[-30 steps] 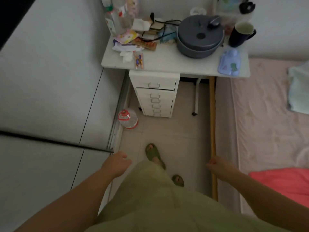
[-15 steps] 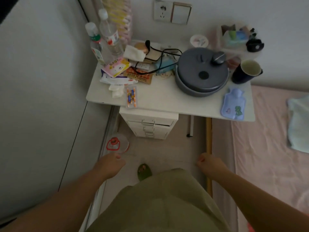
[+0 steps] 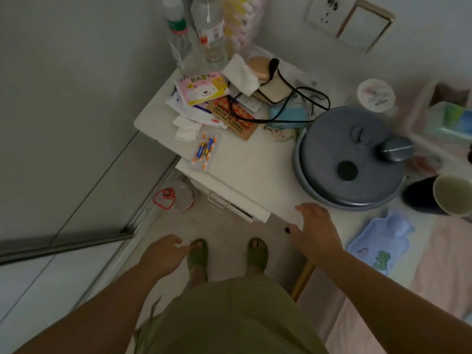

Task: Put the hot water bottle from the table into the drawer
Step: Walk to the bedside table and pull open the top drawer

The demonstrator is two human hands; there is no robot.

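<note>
1. The white table stands in a dim room corner, crowded with a grey pot.
2. The hot water bottle lies at 3 o'clock on the table's edge.
3. The drawer is mostly hidden under the table.
4. The right hand rests open at the table's edge; the left hand hangs loosely open, holding nothing.

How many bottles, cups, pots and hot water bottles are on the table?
Clear plastic bottles: 2
Dark cup: 1
Grey lidded pot: 1
Blue hot water bottle: 1
Total: 5
</note>
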